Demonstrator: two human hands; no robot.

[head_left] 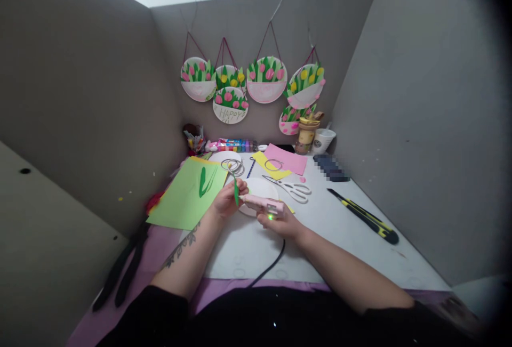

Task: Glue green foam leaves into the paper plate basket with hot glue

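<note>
My left hand [230, 198] pinches a narrow green paper leaf [236, 191], held upright above the table. My right hand [282, 223] is wrapped round a pink glue gun [262, 203] with a lit green light; a dark cord runs from it toward my body. The gun's nozzle points left and meets, or nearly meets, the leaf. Under both hands lies a white paper plate [262, 186], partly covered by them. White-handled scissors [294, 189] rest just beyond the glue gun. Green paper sheets [188, 192] with cut dark green leaves [205, 182] on top lie left of my left hand.
A black-and-yellow utility knife [368, 219] and a phone [331, 168] lie at right. Pink paper [286, 158], wire rings [232, 167], a cup [323, 140] and a jar [306, 136] are farther back. Black-handled pliers [128, 267] lie left. Flower-decorated plates [266, 80] hang on the grey partition.
</note>
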